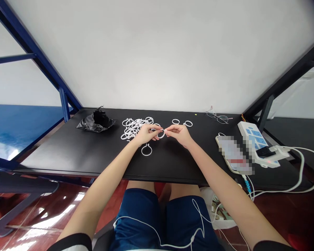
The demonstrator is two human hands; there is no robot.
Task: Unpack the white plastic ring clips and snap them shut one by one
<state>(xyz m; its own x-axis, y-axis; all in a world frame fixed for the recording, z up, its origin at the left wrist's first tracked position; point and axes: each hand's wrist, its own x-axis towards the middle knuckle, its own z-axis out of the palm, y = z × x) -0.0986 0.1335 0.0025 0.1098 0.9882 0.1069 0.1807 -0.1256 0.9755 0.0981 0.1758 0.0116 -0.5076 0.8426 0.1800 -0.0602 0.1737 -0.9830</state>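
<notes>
Both my hands meet over the middle of the black table (68, 153). My left hand (146, 133) and my right hand (180, 134) pinch the same white plastic ring (161, 134) between their fingertips, a little above the tabletop. A pile of several white rings (134, 127) lies just left of my left hand. Another single white ring (146, 150) rests on the table below my left hand. Two more white rings (181, 122) lie side by side behind my right hand.
A crumpled black plastic bag (96, 122) sits at the back left. Eyeglasses (219, 118) lie at the back right. A phone (234, 155), a white power strip (258, 141) and white cables (298, 174) crowd the right end. Blue metal frame bars (64, 103) stand at left.
</notes>
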